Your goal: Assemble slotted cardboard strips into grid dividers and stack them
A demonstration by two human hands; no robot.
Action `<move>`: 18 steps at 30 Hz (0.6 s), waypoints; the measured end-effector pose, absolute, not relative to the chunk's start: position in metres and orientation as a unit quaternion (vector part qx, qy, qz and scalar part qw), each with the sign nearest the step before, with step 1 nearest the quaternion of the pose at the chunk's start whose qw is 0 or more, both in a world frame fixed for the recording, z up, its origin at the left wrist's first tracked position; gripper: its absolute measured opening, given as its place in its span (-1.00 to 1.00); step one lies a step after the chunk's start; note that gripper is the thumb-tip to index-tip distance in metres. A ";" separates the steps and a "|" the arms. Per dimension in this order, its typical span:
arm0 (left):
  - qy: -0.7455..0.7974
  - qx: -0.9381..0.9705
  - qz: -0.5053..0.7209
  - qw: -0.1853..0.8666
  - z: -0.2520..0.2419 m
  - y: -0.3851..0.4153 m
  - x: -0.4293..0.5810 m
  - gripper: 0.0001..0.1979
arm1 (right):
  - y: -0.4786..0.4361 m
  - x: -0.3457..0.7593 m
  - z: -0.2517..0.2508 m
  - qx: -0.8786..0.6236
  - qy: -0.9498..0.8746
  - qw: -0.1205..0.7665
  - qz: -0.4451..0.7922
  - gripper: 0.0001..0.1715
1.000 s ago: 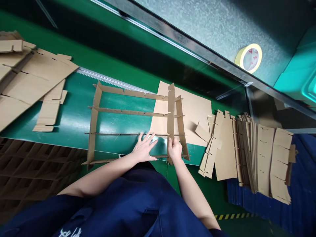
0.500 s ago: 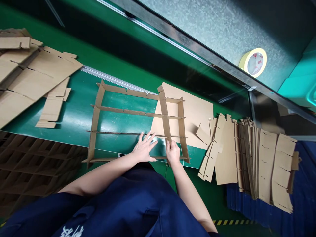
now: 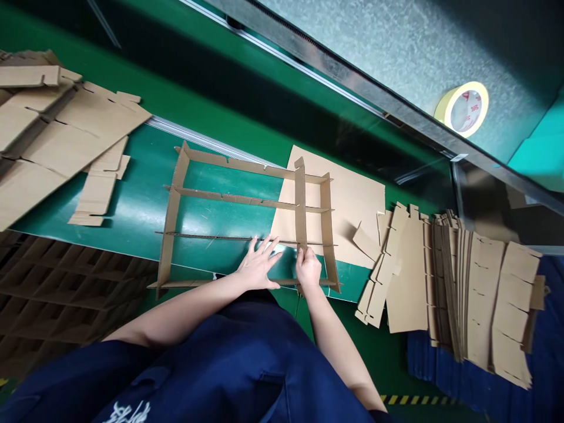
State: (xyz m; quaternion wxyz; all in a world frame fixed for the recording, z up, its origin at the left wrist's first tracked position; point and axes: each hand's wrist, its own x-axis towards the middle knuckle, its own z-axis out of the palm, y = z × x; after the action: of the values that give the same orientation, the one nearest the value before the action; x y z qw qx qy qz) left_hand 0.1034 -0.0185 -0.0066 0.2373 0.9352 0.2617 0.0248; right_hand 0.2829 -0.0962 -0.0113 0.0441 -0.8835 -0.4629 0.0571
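In front of me a frame of slotted cardboard strips stands on the green table. Its long strips run left to right, with cross strips at both ends. My right hand is closed around the near end of another cardboard strip, which lies across the long strips close to the right end. How deep its slots sit on them I cannot tell. My left hand is spread with fingers apart, its fingertips at one long strip and its palm over the nearest one.
A flat cardboard sheet lies under the frame's right part. Stacked slotted strips are at right, flat cardboard pieces at left. Assembled dividers stand below left. A tape roll rests on the metal shelf.
The cross strip in my right hand has swung straighter, its far end shifting right and down toward the long strips. My left hand has stayed in place.
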 end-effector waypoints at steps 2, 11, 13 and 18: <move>0.261 0.935 0.026 0.240 -0.007 -0.019 0.103 -0.02 | -0.098 0.283 -0.012 -0.883 -0.463 0.041 0.063 -0.53; 0.258 0.933 0.030 0.248 -0.007 -0.019 0.103 -0.02 | -0.086 0.276 -0.007 -0.897 -0.431 -0.051 0.091 -0.65; 0.261 0.932 0.033 0.249 -0.008 -0.019 0.104 -0.02 | -0.084 0.273 -0.002 -0.900 -0.419 -0.068 0.100 -0.66; 0.262 0.932 0.035 0.248 -0.009 -0.021 0.104 -0.01 | -0.076 0.276 0.022 -0.901 -0.419 -0.069 0.087 -0.61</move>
State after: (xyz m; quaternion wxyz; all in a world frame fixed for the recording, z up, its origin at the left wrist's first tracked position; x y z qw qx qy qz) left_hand 0.1039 -0.0208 -0.0089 0.2481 0.9320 0.2620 0.0353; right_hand 0.2759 -0.0761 0.0219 -0.0685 -0.9013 -0.4188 0.0871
